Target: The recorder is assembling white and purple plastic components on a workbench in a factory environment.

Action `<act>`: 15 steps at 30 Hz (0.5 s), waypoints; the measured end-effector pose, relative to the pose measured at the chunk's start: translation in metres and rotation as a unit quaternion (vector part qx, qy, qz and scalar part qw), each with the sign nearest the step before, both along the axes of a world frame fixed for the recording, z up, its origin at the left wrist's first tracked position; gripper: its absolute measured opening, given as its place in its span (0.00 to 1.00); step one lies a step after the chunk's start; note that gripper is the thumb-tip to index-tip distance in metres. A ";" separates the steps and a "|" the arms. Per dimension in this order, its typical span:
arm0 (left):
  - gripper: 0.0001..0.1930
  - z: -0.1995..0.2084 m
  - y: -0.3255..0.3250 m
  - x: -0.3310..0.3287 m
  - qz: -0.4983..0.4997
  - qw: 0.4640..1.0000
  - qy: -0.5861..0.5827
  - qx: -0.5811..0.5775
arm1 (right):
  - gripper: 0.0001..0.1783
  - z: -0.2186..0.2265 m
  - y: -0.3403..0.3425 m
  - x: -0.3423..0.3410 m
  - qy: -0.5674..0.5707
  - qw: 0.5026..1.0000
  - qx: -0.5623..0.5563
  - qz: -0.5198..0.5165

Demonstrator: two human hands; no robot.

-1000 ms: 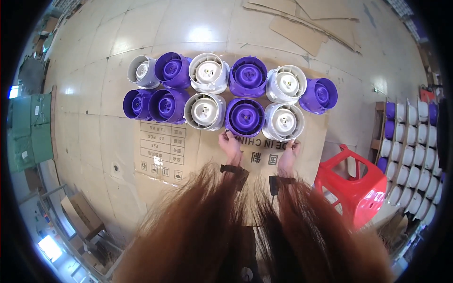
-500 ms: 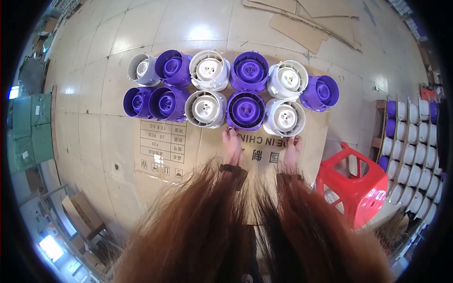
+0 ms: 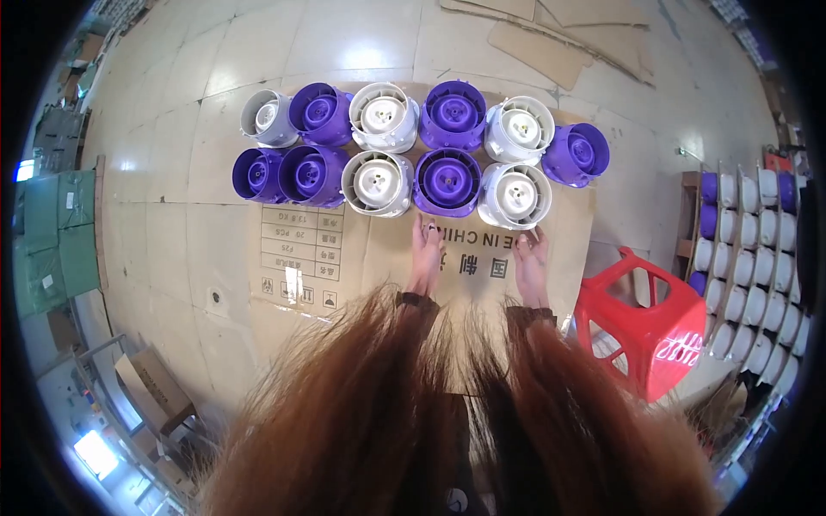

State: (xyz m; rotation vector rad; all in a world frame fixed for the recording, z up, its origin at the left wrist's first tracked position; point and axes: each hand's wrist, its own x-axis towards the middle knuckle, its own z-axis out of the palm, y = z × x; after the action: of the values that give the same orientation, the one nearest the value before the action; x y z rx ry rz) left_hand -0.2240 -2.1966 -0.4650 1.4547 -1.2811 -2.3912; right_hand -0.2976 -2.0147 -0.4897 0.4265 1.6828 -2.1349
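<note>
Two rows of round plastic housings, purple and white, each with a hub in its middle, stand on a flattened cardboard sheet (image 3: 379, 249). My left hand (image 3: 426, 262) is open, fingers stretched toward the near rim of a purple housing (image 3: 447, 182) in the front row. Beside it, my right hand (image 3: 532, 267) reaches up with spread fingers just below a white housing (image 3: 516, 194) at the front row's right end. Neither hand holds anything. Another white housing (image 3: 377, 182) stands left of the purple one. Long hair covers much of both forearms.
A red plastic stool (image 3: 641, 318) stands at the right. Beyond it, a rack holds rows of white and purple parts (image 3: 747, 258). Loose cardboard pieces (image 3: 551, 47) lie on the tiled floor at the back. Green boxes (image 3: 64, 245) are stacked at the far left.
Both hands have drawn slightly back from the front housings, and their fingers have straightened and spread. The housings sit a little higher in the picture, in the same arrangement.
</note>
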 end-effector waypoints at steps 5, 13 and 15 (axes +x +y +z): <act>0.28 0.031 -0.008 0.091 -0.092 0.993 0.003 0.073 | 0.33 0.048 0.009 0.051 -0.078 0.997 0.007 -0.023; 0.29 0.159 -0.004 0.241 -0.140 0.983 -0.037 0.115 | 0.27 0.138 0.130 0.203 -0.004 0.986 -0.084 0.147; 0.29 0.178 -0.003 0.280 -0.162 0.979 -0.052 0.110 | 0.26 0.150 0.178 0.255 0.026 0.984 -0.034 0.170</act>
State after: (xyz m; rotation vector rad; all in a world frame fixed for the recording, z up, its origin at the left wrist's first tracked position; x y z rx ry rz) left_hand 0.0560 -2.2000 -0.2870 1.5507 -1.4119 -2.7761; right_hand -0.0426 -1.8364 -0.3395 0.0558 1.5738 -1.9568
